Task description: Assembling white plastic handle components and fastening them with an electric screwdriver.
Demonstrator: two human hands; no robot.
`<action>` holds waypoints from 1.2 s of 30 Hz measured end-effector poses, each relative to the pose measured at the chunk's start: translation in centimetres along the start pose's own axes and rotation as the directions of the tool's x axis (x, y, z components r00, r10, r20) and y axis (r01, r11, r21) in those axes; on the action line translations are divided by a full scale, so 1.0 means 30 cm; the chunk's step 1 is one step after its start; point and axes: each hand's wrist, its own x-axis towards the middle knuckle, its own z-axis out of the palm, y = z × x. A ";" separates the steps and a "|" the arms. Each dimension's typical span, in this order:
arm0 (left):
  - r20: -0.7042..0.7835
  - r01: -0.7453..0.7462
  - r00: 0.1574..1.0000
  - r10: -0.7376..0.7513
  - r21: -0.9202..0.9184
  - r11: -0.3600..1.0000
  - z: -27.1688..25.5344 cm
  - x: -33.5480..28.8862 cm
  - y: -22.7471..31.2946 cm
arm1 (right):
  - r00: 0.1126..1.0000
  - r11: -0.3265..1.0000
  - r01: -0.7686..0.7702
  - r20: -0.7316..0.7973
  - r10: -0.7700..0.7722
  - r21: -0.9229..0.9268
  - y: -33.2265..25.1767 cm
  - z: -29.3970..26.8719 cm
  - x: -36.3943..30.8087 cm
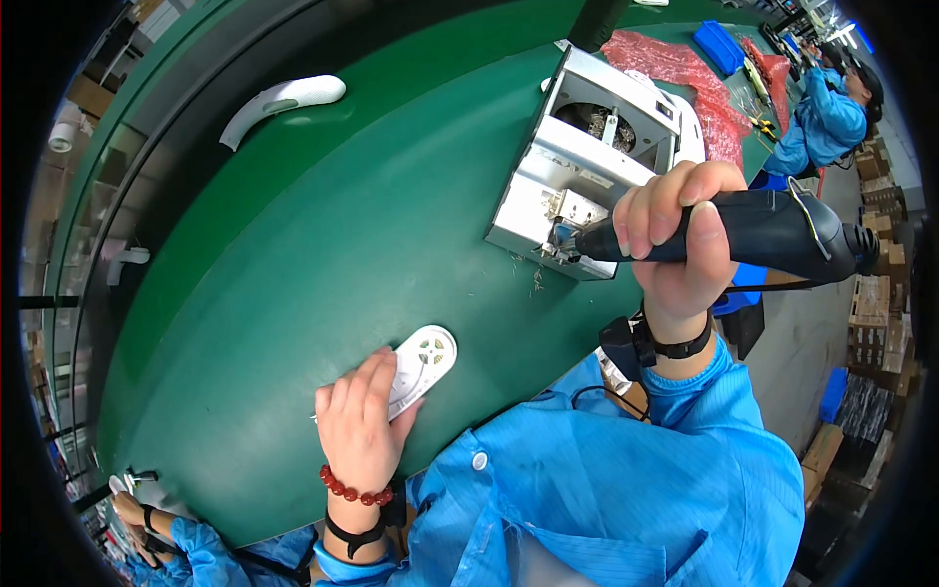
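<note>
My right hand point(685, 220) is wrapped round a black electric screwdriver point(782, 233), held almost level. Its tip is at the front mechanism of a grey metal screw feeder point(533, 186), whose open top shows a round bowl of loose screws. Whether a screw sits on the tip cannot be made out. My left hand point(360, 426) grips a white, rounded plastic housing point(437, 354) low over the green table, thumb on one edge and fingers across the other. A round part with metallic segments shows at the housing's far end; my fingers hide the near end.
A curved white part point(293, 96) lies on the green band along the far left of the table point(293, 264). Small loose screws point(536, 279) lie before the feeder. Pink bubble wrap point(665, 54) and a blue bin point(719, 47) are behind it. Co-workers sit at far right and lower left.
</note>
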 end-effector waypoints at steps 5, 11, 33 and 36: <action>0.004 0.024 1.000 -0.024 -0.010 1.000 0.007 -0.002 0.020 | 1.000 1.000 -0.019 -0.011 0.019 -0.012 -0.001 0.018 0.007; -0.027 0.039 0.999 -0.039 -0.032 0.999 0.029 0.018 0.035 | 0.996 0.997 -0.076 -0.053 0.077 0.029 0.000 0.027 0.017; -0.025 0.051 0.998 -0.052 -0.033 0.998 0.036 0.040 0.035 | 0.997 0.996 -0.032 0.069 0.038 -0.089 -0.009 0.059 0.012; -0.023 0.063 0.998 -0.064 -0.034 0.997 0.027 0.035 0.033 | 0.998 0.995 -0.044 0.050 0.049 -0.090 -0.007 0.063 0.016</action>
